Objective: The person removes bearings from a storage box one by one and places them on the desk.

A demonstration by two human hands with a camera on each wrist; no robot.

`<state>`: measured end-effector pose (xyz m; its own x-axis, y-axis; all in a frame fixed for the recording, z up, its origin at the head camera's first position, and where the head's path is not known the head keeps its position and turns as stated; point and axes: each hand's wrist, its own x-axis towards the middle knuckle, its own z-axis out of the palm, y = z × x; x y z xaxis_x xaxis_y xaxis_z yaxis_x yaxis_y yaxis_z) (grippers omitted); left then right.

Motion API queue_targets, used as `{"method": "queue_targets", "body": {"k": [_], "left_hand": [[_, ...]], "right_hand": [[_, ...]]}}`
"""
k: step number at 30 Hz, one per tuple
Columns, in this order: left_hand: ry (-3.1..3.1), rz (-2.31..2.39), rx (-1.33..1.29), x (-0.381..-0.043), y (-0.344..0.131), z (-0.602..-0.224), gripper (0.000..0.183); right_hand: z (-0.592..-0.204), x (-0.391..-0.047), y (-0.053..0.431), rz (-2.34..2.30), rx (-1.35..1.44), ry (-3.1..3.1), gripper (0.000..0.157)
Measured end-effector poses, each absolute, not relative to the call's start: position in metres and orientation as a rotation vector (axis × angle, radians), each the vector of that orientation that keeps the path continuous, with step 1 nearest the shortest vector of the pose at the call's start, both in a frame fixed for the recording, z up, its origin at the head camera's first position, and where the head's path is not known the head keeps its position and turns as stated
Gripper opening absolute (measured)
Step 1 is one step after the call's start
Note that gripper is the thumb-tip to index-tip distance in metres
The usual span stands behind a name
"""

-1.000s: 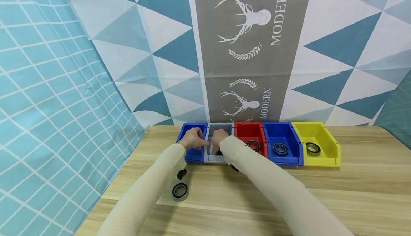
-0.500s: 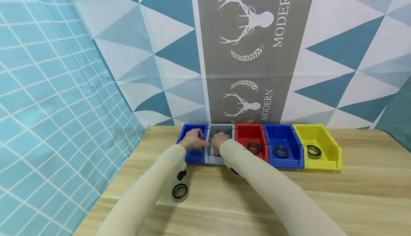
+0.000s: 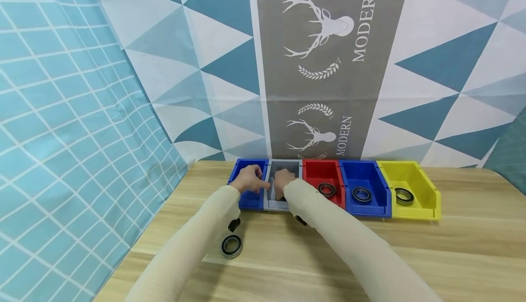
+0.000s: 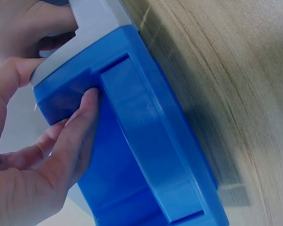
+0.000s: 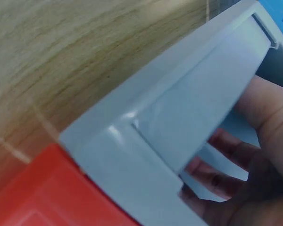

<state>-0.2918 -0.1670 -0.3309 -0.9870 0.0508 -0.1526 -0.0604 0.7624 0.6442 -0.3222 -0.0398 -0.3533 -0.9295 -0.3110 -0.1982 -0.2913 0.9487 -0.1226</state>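
1. I see patterned cloth [image 3: 306, 80] hanging behind the wooden table [image 3: 269, 254].
2. The left hand [image 3: 249, 178] pinches the left blue bin [image 4: 153, 141] by its side wall, fingers inside.
3. The right hand [image 3: 283, 182] is down inside the gray bin [image 5: 203, 99]; I can't tell whether its fingers hold anything.
4. One loose ring [image 3: 231, 255] lies this side of the left fingers.

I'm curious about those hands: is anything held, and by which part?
The left hand pinches the left blue bin and gray bin by their adjoining walls; for the right hand, I can't tell.
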Motion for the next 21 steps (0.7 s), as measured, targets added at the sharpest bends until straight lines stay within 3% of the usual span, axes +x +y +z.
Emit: {"method": "queue_targets", "body": {"k": [4,12,21], "left_hand": [[2.804,1.005,-0.014,-0.292,-0.167,-0.331,0.032],[2.808,0.993,-0.024,-0.29,-0.166,-0.331,0.032],[2.808,0.989,-0.017,-0.293,-0.166,-0.331,0.034]], "right_hand": [[-0.349,-0.319,-0.036,-0.31,-0.462,2.907,0.046],[-0.334,-0.314,-0.028,-0.398,-0.612,2.908,0.026],[-0.315,-0.309,-0.019,-0.476,-0.7,2.889,0.026]]}}
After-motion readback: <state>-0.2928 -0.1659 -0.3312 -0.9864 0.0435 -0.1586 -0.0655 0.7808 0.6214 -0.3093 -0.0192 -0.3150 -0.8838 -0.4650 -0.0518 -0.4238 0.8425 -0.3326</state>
